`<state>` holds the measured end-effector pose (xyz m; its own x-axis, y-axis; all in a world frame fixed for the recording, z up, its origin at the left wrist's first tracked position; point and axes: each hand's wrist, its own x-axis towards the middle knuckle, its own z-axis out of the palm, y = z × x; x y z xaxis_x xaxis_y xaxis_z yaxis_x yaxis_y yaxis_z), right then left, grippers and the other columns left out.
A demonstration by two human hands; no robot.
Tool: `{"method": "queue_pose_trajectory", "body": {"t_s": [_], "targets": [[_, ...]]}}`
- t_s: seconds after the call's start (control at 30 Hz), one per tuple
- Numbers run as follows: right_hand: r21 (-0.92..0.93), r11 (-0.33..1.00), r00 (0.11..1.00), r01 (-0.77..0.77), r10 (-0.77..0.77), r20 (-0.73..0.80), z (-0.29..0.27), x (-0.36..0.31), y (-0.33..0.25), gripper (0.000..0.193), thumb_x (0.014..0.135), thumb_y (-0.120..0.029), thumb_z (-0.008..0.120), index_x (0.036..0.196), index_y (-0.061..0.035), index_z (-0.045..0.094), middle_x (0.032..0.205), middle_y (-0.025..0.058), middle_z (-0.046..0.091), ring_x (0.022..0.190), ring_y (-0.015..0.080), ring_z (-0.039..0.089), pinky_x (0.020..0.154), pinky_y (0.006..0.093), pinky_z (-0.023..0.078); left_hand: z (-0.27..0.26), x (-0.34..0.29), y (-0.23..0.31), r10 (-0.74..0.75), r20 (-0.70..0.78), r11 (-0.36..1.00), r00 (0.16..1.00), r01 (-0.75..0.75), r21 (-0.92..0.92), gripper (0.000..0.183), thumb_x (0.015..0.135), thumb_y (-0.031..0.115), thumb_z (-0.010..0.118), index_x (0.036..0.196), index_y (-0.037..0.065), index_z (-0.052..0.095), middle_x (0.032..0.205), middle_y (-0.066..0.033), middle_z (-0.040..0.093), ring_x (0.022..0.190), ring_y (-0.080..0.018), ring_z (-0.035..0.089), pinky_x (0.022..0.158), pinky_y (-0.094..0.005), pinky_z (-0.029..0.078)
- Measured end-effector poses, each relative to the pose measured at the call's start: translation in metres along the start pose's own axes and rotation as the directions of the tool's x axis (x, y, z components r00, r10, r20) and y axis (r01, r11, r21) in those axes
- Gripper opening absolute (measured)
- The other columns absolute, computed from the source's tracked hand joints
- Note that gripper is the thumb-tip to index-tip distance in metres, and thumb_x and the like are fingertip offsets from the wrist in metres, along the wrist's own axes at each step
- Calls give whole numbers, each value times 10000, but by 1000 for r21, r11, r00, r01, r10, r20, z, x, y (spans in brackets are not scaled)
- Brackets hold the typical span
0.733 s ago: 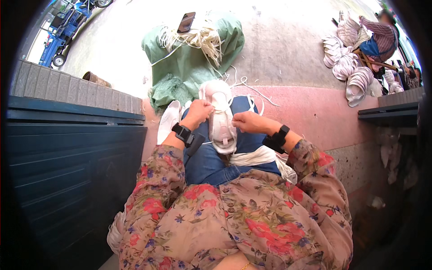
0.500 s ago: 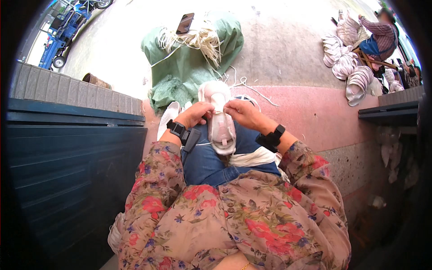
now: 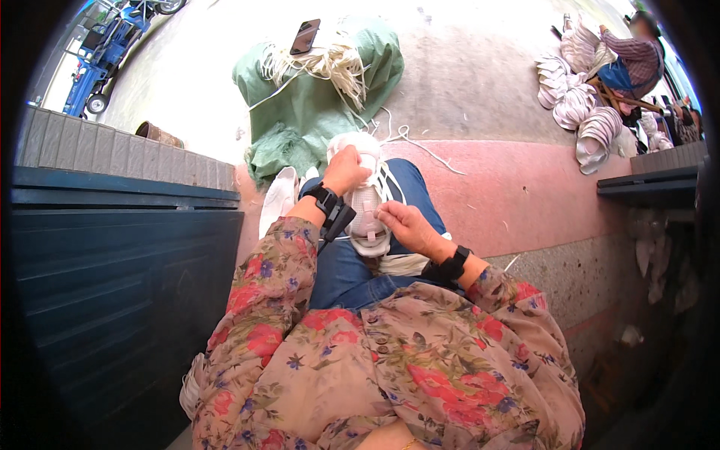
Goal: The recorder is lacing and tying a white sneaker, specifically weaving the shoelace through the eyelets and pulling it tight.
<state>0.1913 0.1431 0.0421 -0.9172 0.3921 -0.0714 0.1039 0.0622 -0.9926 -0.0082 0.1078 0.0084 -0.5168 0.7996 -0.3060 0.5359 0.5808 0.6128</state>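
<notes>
head fisheye | head-worn, high | looks down past shirt point(image 3: 390, 352) | shoe point(image 3: 367, 225) near | ground point(image 3: 450, 90) farther

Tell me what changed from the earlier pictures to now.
The left hand has moved forward and right, over the pale sneaker; the right hand has drawn back toward its near end. Whether either let go of anything is unclear. The sneaker, smartphone and lace bundle stayed put.

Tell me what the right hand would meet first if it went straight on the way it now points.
Probably the shoe, just ahead and to the left of the right hand; depth is unclear, so I can't say whether they touch.
</notes>
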Motion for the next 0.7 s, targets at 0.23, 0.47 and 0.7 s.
{"method": "queue_pose_trajectory", "body": {"t_s": [0.23,0.47,0.7], "targets": [[-116,992,998,54,-50,37,-10,-50,-10,141,855,-134,499,865,0,542,673,121,527,632,199,533,581,294,423,4,7,-5,8,3,1000,1000,-8,-16,277,623,227,636,773,17,537,790,-187,596,779,-303,580,688,-356,444],[-689,678,966,255,-198,163,-83,-14,-72,130,749,-5,527,870,-30,570,735,148,581,699,314,559,613,348,454,-13,-11,-34,37,75,972,997,-18,-235,205,689,187,567,710,-16,583,686,-164,590,656,-247,572,619,-337,437],[-528,648,672,549,-717,-182,-154,25,-299,190,821,-7,408,941,3,555,939,83,594,889,172,558,814,304,423,-48,-35,-37,53,96,982,994,-34,-185,203,757,182,562,801,-16,565,639,-37,540,560,-95,499,521,-244,407]]}}
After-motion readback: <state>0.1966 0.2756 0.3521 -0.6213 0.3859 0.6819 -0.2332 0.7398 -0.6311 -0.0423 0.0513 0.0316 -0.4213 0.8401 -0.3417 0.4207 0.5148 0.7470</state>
